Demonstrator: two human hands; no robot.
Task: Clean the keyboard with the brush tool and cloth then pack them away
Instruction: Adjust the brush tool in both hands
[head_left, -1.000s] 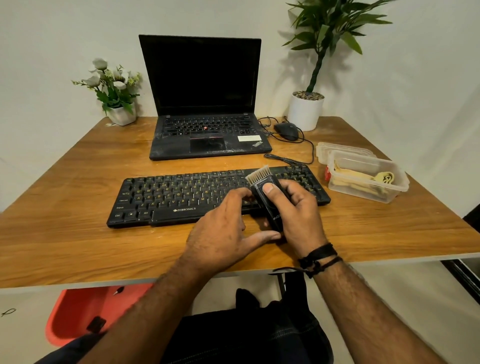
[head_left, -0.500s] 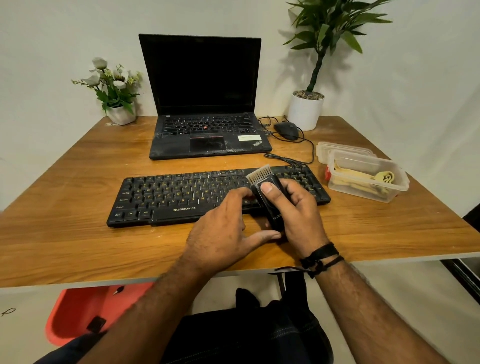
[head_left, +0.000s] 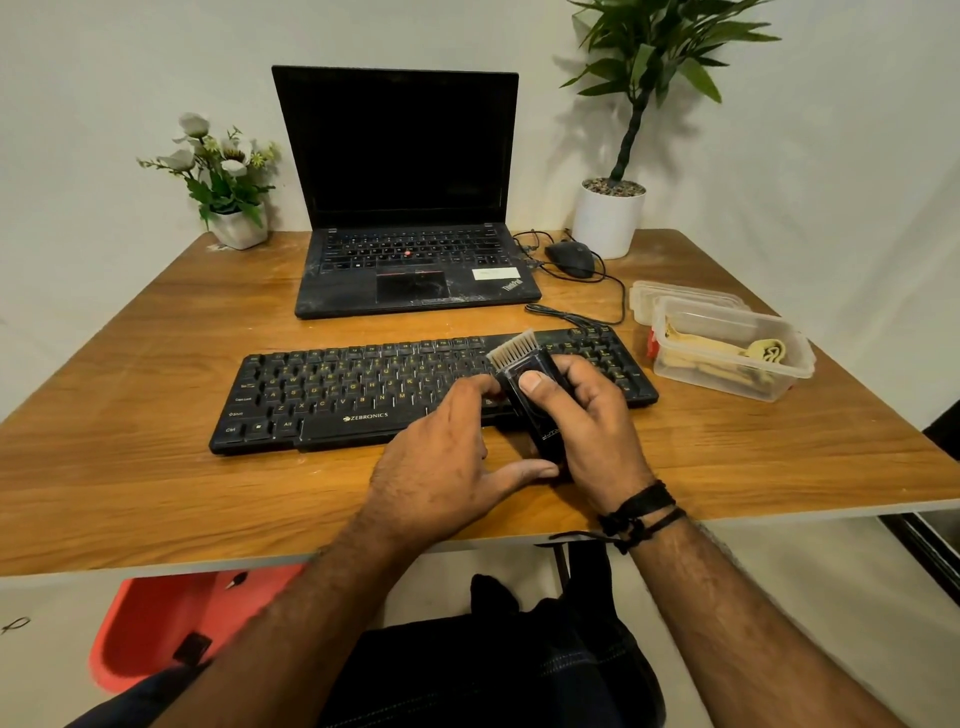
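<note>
Gripping the black brush tool at the centre of the frame, the right hand curls its fingers round the body, thumb pressed flat on its front face. Pale bristles point up and away, fanned over the upper right rows of the black keyboard. Just left of it, the left hand meets the tool too: its thumb tip touches the lower end and its fingertips reach the side near the bristles. Both hands hover over the keyboard's near edge, on the wooden desk. At the right of the frame a clear plastic container holds a folded yellowish cloth, its lid lying just behind. Farther back an open laptop stands with a dark screen.
</note>
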